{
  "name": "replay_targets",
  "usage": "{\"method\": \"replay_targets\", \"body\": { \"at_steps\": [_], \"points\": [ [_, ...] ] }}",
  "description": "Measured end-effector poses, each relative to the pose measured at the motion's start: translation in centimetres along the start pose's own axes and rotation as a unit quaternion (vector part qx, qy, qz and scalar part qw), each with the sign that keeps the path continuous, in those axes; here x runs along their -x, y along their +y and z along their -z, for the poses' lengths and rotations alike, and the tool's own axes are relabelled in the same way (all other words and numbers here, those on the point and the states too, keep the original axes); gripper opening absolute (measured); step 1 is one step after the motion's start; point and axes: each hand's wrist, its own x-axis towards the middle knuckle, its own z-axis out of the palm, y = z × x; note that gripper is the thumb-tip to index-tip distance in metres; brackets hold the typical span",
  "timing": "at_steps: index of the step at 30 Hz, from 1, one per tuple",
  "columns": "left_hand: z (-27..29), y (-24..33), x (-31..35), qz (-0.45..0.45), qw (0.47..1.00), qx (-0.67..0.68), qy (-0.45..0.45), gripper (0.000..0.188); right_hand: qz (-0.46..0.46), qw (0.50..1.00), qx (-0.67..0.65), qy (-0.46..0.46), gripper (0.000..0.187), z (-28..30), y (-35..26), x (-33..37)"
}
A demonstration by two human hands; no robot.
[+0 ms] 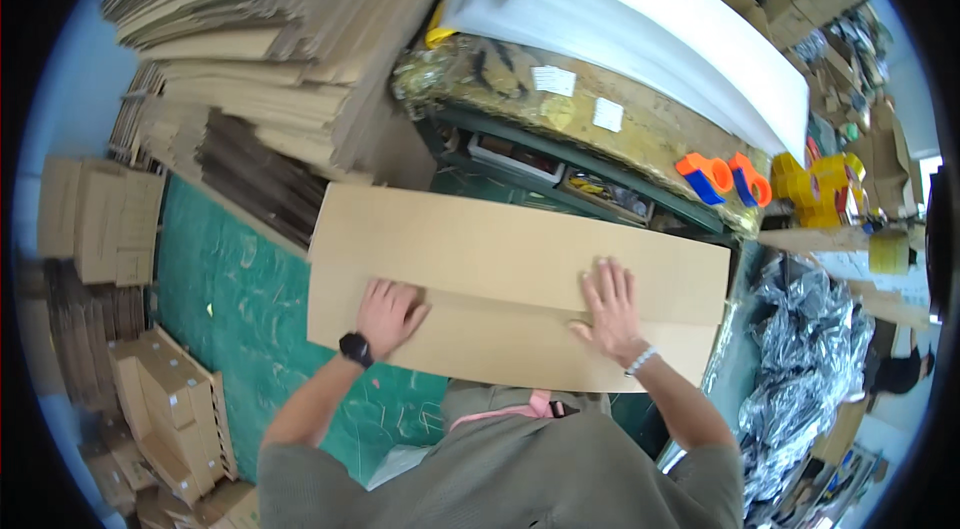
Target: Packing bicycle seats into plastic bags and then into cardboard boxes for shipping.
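Note:
A long, closed cardboard box [500, 239] lies crosswise in front of my body, with a seam running along its top where the flaps meet. On its near left part rests my left hand [392, 314], palm down, fingers bent a little and pointing away from me, with a dark watch at the wrist. Flat on the right part is my right hand [612, 309], fingers spread and thumb out toward the seam. A pale bracelet circles that wrist. Neither hand grasps anything. What supports the box underneath is hidden.
Beyond the box stands a workbench [490, 94] with white foam sheets [650, 19] and two orange-and-blue tape dispensers [705, 177]. Yellow tape rolls [820, 184] sit farther right. Tall cardboard stacks [250, 99] rise at the left; shiny plastic wrap [800, 369] lies right. The floor [230, 269] is green.

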Motion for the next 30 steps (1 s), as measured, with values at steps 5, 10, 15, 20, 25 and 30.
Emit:
{"method": "replay_targets", "body": {
  "at_steps": [5,10,15,20,25,30],
  "points": [
    [1.8,7.0,-2.0,-0.234,0.971,0.026,0.037,0.043,-0.006,0.998,-0.065,0.01,0.079,1.1,0.0,0.0],
    [2.3,9.7,-10.7,-0.084,0.993,-0.037,-0.078,0.075,0.053,0.98,-0.182,0.069,0.053,4.5,3.0,-1.1],
    [0.8,9.4,-10.5,-0.062,0.994,-0.035,-0.088,0.07,-0.18,0.946,-0.098,0.25,0.044,3.9,23.0,-8.8],
    [-1.5,8.9,-9.8,-0.046,0.997,-0.021,-0.051,0.067,-0.304,0.946,0.007,0.114,0.067,-5.0,35.6,-10.4],
    [-2.1,8.2,-11.0,-0.016,0.997,0.003,-0.069,0.067,-0.242,0.964,-0.017,0.106,0.047,-4.7,36.0,-10.6],
    [-2.2,6.8,-11.7,-0.036,0.996,0.05,-0.061,0.066,-0.239,0.908,-0.338,-0.066,0.074,10.0,21.2,-16.7]
  ]
}}
